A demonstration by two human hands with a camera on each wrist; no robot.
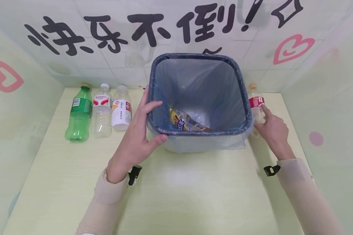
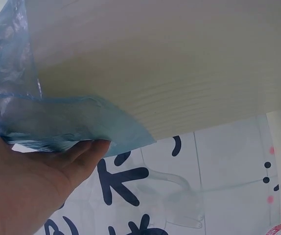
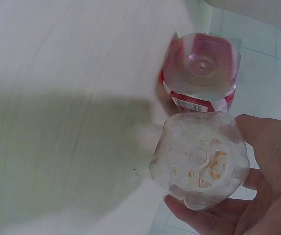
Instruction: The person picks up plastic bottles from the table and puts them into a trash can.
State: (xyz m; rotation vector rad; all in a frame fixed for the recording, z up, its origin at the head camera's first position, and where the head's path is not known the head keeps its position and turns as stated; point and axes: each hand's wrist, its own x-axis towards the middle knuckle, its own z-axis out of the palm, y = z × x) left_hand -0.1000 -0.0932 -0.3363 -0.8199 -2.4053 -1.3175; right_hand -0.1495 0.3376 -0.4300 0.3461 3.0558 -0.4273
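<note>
A square, dark-rimmed trash bin (image 1: 198,133) lined with a translucent bluish bag fills the middle of the head view. At its left rim, my left hand (image 1: 135,135) holds it, one finger hooked over the edge and the thumb along the front. Inside lies a plastic bottle (image 1: 183,120) with a yellow and purple label. On the right, my right hand (image 1: 273,129) grips a clear plastic bottle (image 1: 259,116) with an orange cap and red label. Its base faces the right wrist camera, showing orange marks. Beyond it is another red-labelled bottle (image 3: 201,68), largely hidden by the bin in the head view.
Left of the bin, a green bottle (image 1: 80,120), a clear bottle (image 1: 102,122) and a white-labelled bottle (image 1: 121,114) line the back of the pale table (image 1: 194,192). Walls (image 1: 326,104) with printed hearts and black characters enclose the table's back and sides.
</note>
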